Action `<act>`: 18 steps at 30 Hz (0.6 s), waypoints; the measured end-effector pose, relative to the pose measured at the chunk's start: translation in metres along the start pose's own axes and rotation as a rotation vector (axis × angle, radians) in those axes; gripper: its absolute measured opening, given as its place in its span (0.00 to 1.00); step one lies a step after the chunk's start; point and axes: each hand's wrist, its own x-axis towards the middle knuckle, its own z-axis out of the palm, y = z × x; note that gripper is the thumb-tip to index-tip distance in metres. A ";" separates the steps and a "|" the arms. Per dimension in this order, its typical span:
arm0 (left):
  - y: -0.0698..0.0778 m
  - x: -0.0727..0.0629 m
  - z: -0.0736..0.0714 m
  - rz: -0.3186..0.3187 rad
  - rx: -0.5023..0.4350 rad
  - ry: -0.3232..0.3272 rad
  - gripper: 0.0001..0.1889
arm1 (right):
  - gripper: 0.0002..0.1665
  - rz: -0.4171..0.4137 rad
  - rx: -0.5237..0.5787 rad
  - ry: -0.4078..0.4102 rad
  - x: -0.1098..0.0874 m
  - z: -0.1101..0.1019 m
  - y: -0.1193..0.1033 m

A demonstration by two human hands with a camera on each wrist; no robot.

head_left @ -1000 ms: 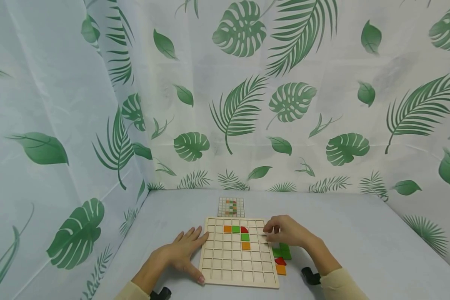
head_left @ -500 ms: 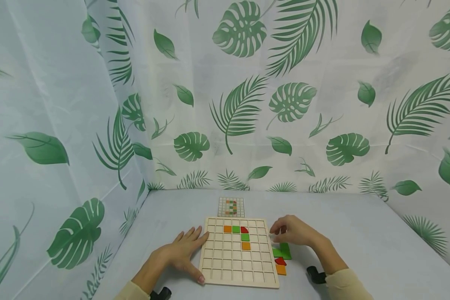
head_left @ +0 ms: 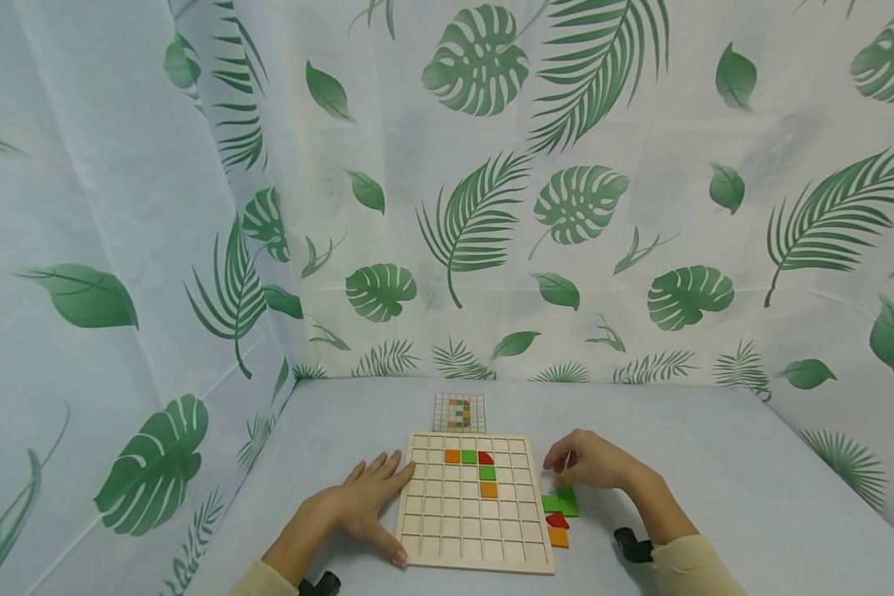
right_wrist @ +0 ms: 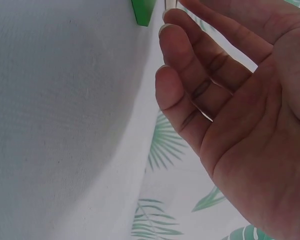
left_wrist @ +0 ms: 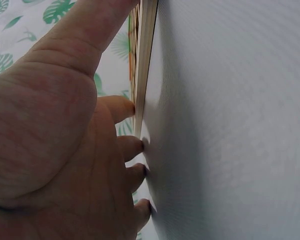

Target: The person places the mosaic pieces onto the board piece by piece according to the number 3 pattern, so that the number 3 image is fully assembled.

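Leaf-printed cloth (head_left: 641, 199) backs the pale table (head_left: 670, 430); the left hand (head_left: 360, 502) lies spread against the board (head_left: 441, 526). Half-curled, apparently empty, the right hand (head_left: 594, 461) has shifted rightward, nearer loose green tiles (head_left: 567, 502).

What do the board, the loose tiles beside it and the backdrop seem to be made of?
Board: probably wood, matte; pale tan, with a banded, ply-like edge in the left wrist view.
Loose tiles: painted wood or plastic, smooth-looking, solid green, red and orange; the look can't settle which.
Backdrop: likely cloth or thin plastic sheeting, leaf-printed, dull; soft creases and folds show.
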 end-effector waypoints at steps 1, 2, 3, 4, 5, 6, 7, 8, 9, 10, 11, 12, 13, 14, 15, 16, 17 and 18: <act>0.000 0.000 0.000 0.001 -0.001 0.000 0.72 | 0.10 -0.004 0.000 -0.004 0.000 0.000 0.000; 0.000 0.000 0.000 0.000 -0.002 0.000 0.72 | 0.10 -0.009 0.001 -0.008 0.000 -0.001 0.001; 0.000 0.000 0.000 0.001 0.000 0.000 0.72 | 0.10 -0.010 0.002 -0.011 0.000 -0.001 0.001; 0.001 0.000 -0.001 0.001 0.001 -0.001 0.72 | 0.10 -0.010 0.005 -0.015 0.000 -0.001 0.001; 0.001 0.000 0.000 0.000 0.001 -0.002 0.72 | 0.09 -0.007 0.005 -0.017 0.000 -0.001 0.002; 0.001 -0.001 0.000 0.000 0.000 -0.004 0.72 | 0.09 -0.003 0.007 -0.018 0.000 -0.001 0.001; 0.001 -0.001 -0.001 0.001 0.001 -0.004 0.72 | 0.09 0.002 0.007 -0.019 0.000 -0.001 0.001; 0.001 -0.001 -0.001 0.000 0.000 -0.005 0.72 | 0.09 0.012 0.005 -0.020 -0.001 -0.001 0.001; 0.001 -0.001 -0.001 0.000 0.000 -0.005 0.72 | 0.09 0.020 0.002 -0.019 -0.001 0.000 0.001; 0.001 -0.001 -0.001 -0.001 -0.002 -0.006 0.72 | 0.09 0.027 0.000 -0.018 -0.001 0.000 0.000; 0.001 -0.001 -0.001 -0.001 -0.001 -0.006 0.72 | 0.09 0.034 -0.005 -0.015 -0.001 0.000 0.000; 0.001 -0.001 -0.001 -0.001 -0.001 -0.006 0.72 | 0.09 0.039 -0.010 -0.013 -0.002 0.000 0.000; 0.001 0.000 -0.001 0.001 0.001 -0.005 0.72 | 0.09 0.042 -0.015 -0.012 -0.003 0.000 0.000; 0.001 -0.001 -0.001 0.003 0.001 -0.005 0.72 | 0.09 0.044 -0.018 -0.012 -0.004 0.000 0.000; 0.001 -0.001 -0.001 0.005 0.001 -0.006 0.72 | 0.10 0.043 -0.022 -0.012 -0.004 0.000 0.000; 0.001 -0.001 -0.002 0.009 -0.004 -0.006 0.72 | 0.10 0.042 -0.023 -0.013 -0.005 0.000 0.000; 0.001 -0.001 -0.002 0.013 -0.007 -0.005 0.72 | 0.10 0.040 -0.025 -0.014 -0.005 0.000 0.000; 0.000 -0.002 -0.002 0.018 -0.013 -0.006 0.72 | 0.11 0.039 -0.025 -0.016 -0.006 0.000 0.000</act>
